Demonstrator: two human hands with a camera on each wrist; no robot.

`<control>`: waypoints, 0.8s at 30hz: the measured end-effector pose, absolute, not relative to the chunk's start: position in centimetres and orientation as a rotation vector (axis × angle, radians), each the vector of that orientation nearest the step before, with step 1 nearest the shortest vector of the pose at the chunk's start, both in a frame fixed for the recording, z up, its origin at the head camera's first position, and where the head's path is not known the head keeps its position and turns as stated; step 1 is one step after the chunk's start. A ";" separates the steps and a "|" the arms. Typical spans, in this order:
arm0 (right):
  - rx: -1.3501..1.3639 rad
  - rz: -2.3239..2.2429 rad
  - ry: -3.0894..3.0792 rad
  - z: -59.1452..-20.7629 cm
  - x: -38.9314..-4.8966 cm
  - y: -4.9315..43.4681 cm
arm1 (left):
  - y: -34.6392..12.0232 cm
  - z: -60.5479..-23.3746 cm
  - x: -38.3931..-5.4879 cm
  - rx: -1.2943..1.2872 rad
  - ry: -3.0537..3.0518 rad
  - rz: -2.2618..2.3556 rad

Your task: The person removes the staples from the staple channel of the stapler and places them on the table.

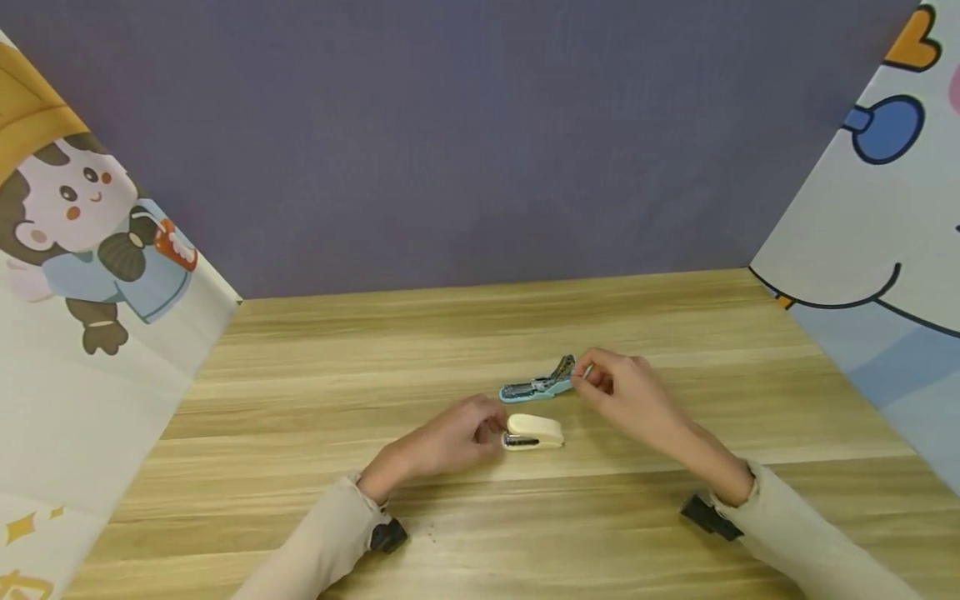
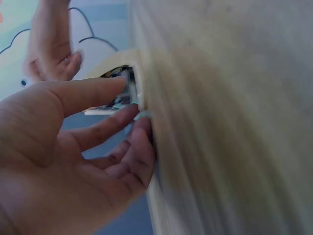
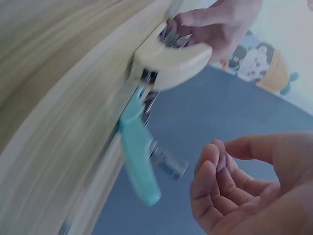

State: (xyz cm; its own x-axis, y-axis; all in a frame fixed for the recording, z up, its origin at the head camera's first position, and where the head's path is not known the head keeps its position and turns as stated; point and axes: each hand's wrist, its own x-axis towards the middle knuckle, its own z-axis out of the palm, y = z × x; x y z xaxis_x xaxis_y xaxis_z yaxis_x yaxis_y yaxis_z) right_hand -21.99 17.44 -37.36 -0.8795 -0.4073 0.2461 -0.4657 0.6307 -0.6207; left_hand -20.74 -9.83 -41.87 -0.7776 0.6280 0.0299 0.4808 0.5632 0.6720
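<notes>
A cream stapler [image 1: 536,429] lies on the wooden table between the hands, its metal front facing left. My left hand [image 1: 461,433] is at that front end, thumb and fingertips close to its mouth; in the left wrist view the thumb [image 2: 98,93] overlaps the opening. Just beyond lies a teal stapler [image 1: 528,392], folded wide apart, its metal insides showing and one metal arm tilted up. By its right end is my right hand [image 1: 626,387]. Fingers curled, this hand [image 3: 239,191] brings thumb and index tips together; in the right wrist view it is apart from the teal stapler [image 3: 137,152].
The wood-grain table [image 1: 337,350] runs back to a dark grey-purple wall [image 1: 480,150]. Cartoon-printed panels [image 1: 97,400] stand at both sides. A black wrist device [image 1: 708,517] sits at the right cuff, another [image 1: 387,535] at the left.
</notes>
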 end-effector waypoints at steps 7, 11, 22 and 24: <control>1.010 0.950 -2.832 -37.7 -21.0 13.8 | -9.0 -42.0 -21.0 0.898 2.645 0.902; 1.198 0.718 -2.858 -38.6 -20.5 12.5 | -8.7 -42.2 -21.1 0.905 2.642 0.920; 1.339 0.627 -2.720 -39.8 -20.6 11.8 | -8.6 -42.7 -21.1 0.834 2.646 1.053; 1.357 0.605 -2.706 -39.9 -20.7 11.7 | -8.7 -42.9 -21.0 0.822 2.652 1.086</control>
